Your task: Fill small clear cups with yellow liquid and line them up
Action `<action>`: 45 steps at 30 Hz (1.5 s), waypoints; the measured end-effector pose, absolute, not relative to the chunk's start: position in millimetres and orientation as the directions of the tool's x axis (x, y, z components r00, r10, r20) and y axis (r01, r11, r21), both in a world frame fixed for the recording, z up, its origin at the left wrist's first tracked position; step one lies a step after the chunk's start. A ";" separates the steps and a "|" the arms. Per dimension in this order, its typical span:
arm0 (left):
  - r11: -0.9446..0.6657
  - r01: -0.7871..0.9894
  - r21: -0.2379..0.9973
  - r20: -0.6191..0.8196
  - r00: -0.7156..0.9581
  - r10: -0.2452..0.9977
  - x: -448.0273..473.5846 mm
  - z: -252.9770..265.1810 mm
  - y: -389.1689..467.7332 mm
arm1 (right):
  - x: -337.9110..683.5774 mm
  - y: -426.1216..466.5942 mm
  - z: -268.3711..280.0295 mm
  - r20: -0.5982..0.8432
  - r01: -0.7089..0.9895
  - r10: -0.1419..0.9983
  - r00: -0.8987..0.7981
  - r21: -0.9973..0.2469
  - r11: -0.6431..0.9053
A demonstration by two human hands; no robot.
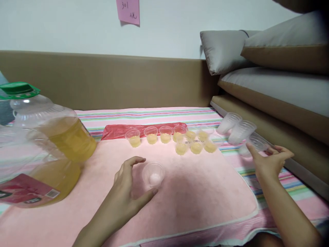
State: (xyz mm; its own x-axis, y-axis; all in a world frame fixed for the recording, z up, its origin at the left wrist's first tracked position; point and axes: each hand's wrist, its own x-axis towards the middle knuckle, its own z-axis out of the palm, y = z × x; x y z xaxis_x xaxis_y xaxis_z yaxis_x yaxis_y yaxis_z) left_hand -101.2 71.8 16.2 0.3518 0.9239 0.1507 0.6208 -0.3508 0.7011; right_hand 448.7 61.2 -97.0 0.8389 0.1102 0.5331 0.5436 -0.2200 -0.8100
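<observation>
On the pink mat, a clear plastic cup stands between the spread thumb and index finger of my left hand. That hand is open, with its fingertips close to the cup's rim. A pale round spot shows at the cup's bottom; I cannot tell if it is a highlight. Over to the right, my right hand has thumb and fingers around the end of a stack of clear plastic cups. Two more stacks of plastic cups lie tilted just beyond it.
Several cups of yellow contents stand in rows behind the single cup, near a red plastic bag. At left is a large green-capped jug of yellow liquid. Stacked cushions border the right side; a padded board runs along the back.
</observation>
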 end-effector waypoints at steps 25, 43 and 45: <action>-0.347 0.613 0.710 0.169 0.330 0.929 -97.4 13.8 75.4 | 388.7 45.7 -42.2 0.507 0.508 0.059 0.860 -0.839 -0.198; -0.381 0.627 0.679 0.137 0.402 0.905 -99.6 16.4 71.5 | 225.2 39.8 -20.8 0.794 0.758 0.441 0.418 -0.573 0.312; -0.363 0.628 0.688 0.116 0.399 0.910 -99.6 17.9 71.5 | 225.1 39.0 -20.6 0.782 0.747 0.450 0.431 -0.589 0.308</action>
State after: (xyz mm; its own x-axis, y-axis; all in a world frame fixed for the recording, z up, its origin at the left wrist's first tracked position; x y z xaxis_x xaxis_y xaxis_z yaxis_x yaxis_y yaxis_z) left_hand -99.6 71.5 17.9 0.3989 0.9096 0.1158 0.6283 -0.3631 0.6881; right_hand 225.1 39.0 -20.6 0.4308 0.4498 0.7824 0.7473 0.3083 -0.5887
